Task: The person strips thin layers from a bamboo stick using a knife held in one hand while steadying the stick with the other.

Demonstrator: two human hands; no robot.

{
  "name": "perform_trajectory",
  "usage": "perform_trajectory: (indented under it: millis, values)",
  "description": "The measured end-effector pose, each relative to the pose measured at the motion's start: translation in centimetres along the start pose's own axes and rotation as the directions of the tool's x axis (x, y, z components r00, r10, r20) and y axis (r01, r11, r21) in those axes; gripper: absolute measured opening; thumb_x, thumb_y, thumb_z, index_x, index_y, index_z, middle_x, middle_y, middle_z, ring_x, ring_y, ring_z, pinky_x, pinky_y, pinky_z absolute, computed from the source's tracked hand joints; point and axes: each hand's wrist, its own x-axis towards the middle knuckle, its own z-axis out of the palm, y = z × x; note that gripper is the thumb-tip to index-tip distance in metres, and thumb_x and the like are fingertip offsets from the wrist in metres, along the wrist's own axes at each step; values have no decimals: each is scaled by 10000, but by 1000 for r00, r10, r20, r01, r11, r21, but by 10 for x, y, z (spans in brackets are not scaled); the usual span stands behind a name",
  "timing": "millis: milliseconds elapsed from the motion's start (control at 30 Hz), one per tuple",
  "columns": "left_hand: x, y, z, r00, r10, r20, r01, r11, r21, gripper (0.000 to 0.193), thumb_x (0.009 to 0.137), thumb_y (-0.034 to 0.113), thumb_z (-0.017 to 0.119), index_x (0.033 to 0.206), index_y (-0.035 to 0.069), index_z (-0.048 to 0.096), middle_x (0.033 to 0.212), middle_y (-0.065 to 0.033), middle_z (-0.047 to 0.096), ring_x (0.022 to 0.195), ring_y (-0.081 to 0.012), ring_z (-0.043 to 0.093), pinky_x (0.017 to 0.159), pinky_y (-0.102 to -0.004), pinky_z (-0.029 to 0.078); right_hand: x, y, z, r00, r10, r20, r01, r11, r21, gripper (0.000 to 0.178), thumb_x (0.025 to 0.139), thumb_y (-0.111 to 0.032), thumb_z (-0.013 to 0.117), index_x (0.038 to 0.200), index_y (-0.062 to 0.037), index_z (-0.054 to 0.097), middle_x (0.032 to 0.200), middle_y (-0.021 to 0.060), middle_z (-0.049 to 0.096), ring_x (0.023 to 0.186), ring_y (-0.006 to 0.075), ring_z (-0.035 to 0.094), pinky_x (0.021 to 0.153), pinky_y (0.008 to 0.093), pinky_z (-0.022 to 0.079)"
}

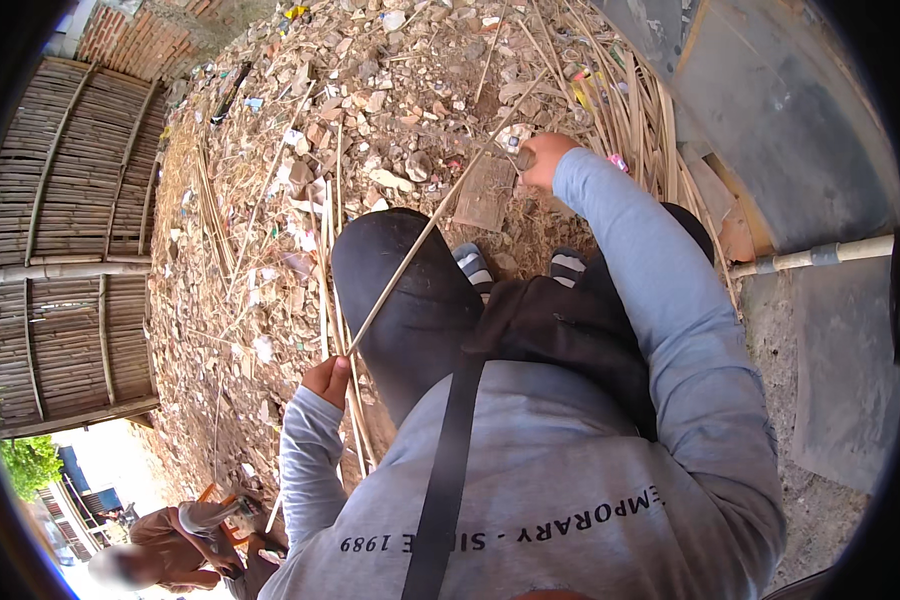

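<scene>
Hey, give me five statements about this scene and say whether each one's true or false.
1. The left hand holds a long thin stick. True.
2. The right hand rests on the left knee. False: the right hand is out ahead, close to the stick.
3. A black strap crosses the shirt. True.
4. The bamboo wall stands on the right. False: the bamboo wall is on the left.
5. Another person is at the lower left. True.

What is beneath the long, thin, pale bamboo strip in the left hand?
Below the strip, held by the left hand, are the black-trousered left knee and, farther along, brown stony rubble. Whatever the knee covers cannot be seen.
</scene>
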Motion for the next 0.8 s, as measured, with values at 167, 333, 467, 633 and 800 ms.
perform_trajectory:
  millis: [167,333,467,633,800]
  values:
    - [6,-22,2,998,-54,15,54,998,-14,512,981,447,404,834,-16,568,589,-40,432,587,-139,379,558,-331,373,-2,-15,-1,998,-18,-67,16,1000,-26,367,684,-281,690,983,-73,652,927,178,661,905,347,631,824,421,503]
    - [9,-20,8,997,-64,52,71,986,-148,556,965,507,393,760,15,549,599,8,450,567,-100,404,521,-290,353,1,13,17,998,-33,49,32,999,22,356,670,-269,673,978,-91,664,901,176,666,891,339,640,811,413,508]
    - [13,-37,4,998,-53,35,55,995,-80,598,956,548,368,746,20,557,602,-10,483,559,-120,452,521,-303,376,13,12,6,997,35,-64,-32,998,55,317,673,-281,662,923,-86,672,874,155,670,878,327,644,801,404,510]
    - [4,-17,10,996,16,-89,-9,996,86,580,957,518,387,802,-12,562,576,-78,489,539,-184,470,528,-363,386,-21,-27,-29,985,-150,-84,144,987,-73,310,683,-269,656,938,-93,663,903,164,663,878,343,633,802,428,502]
    - [11,-16,7,989,93,-118,-63,969,238,627,954,547,342,847,-22,582,584,-163,517,550,-293,532,550,-408,412,12,22,0,996,-35,-77,32,999,-39,337,691,-287,688,961,-87,664,894,172,663,859,359,630,783,430,498]
